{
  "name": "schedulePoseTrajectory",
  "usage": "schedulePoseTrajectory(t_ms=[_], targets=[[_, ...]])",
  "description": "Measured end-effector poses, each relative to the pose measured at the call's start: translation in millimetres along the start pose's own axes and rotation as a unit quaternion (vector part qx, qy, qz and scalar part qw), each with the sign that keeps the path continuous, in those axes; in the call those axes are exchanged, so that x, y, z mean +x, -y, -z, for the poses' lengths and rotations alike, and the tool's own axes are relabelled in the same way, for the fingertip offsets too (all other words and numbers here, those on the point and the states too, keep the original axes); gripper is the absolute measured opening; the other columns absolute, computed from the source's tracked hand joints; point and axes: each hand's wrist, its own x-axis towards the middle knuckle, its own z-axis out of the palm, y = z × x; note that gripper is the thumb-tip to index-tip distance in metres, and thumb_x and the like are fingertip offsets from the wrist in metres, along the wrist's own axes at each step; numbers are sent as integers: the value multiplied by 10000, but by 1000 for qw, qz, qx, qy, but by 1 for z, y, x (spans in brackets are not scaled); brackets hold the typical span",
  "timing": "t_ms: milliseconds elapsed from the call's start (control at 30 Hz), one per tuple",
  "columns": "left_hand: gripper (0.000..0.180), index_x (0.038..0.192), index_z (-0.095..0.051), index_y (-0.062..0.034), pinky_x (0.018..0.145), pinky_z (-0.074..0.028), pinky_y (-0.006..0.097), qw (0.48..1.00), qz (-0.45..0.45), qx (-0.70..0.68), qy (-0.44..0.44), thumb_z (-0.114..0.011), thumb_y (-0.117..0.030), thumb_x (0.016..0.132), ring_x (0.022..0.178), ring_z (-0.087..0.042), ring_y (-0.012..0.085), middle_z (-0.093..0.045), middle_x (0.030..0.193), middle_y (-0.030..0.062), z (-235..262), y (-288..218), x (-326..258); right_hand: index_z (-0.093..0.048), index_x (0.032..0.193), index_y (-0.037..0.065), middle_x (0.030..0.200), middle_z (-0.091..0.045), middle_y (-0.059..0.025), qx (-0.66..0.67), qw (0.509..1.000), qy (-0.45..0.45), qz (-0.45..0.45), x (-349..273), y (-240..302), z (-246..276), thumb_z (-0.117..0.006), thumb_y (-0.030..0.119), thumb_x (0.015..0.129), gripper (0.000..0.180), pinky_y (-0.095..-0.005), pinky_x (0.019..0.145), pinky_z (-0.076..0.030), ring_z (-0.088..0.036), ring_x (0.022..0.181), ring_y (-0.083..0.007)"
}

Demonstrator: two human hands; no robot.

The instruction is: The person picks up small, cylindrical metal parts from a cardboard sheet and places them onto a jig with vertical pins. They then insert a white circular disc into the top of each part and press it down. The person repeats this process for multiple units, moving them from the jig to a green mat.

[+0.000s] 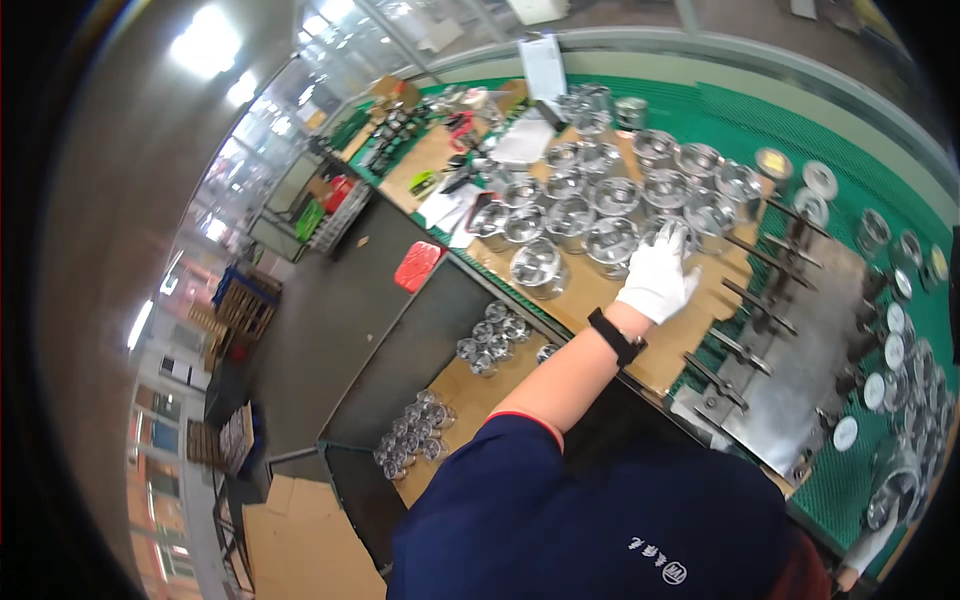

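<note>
Plainly, left hand (659,275) at metal pistons (612,240), right hand (877,545) near mat (836,512) edge, both grips unclear, cardboard margin (662,352) nearside.

Interior brightly lit from overhead — ceiling lamps (206,42) burnt to white. Highlights were thrown back by metal pieces (538,268). Distance softened; straight edges bowed, corners blackened — fisheye.

A long green surface (745,118), a flat brown sheet (655,368) that lay on it, many shiny round metal cups (540,266) that stood together on the sheet, a gray metal plate (805,375) that sat to the right, more cups (874,391) past it, white papers (524,140) farther left
</note>
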Motion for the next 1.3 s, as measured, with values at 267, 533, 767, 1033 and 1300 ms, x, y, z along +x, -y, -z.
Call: schedulePoseTrajectory(t_ms=[267, 533, 767, 1033, 1300], targets=[[572, 1175, -699, -86, 888, -558, 458, 947, 84, 90, 297, -640, -574, 881, 1050, -703, 352, -730, 1131, 172, 28, 42, 28, -580, 1380, 178, 1228, -653, -32, 248, 934, -28, -256, 48, -21, -97, -545, 517, 979, 527, -305, 752, -474, -622, 989, -189], [507, 1103, -719, -56, 922, -542, 458, 950, 101, 24, 295, -722, -483, 830, 1049, -689, 382, -720, 1115, 206, 21, 39, 30, -650, 1278, 138, 1147, -698, -20, 244, 901, 1, -359, 99, -43, -124, -592, 546, 959, 521, -282, 699, -493, -640, 915, -162], [326, 1183, -655, 19, 930, -532, 461, 970, 107, -100, 192, -555, -109, 900, 1071, -663, 416, -690, 1136, 256, -3, 53, -13, -457, 1522, 68, 1474, -531, -103, 176, 970, -29, -167, 64, -45, -112, -496, 390, 1046, 575, -399, 1087, -434, -545, 1286, -278], [474, 1360, -547, -45, 897, -547, 402, 895, 106, -424, 92, -515, -37, 887, 1045, -670, 311, -642, 1175, 209, 50, -2, -36, -453, 1520, 56, 1470, -523, -118, 152, 984, -79, -39, 55, 81, -96, -472, 286, 1060, 515, -376, 1064, -443, -550, 1272, -283], [572, 1443, -450, -42, 989, -516, 356, 748, -15, -659, 75, -544, -53, 880, 1124, -638, 235, -615, 1252, 165, 72, -157, -22, -324, 1569, 37, 1495, -436, -141, 135, 906, 369, 161, -57, 271, -264, -715, 241, 901, 801, -375, 953, -527, -601, 1143, -238]])
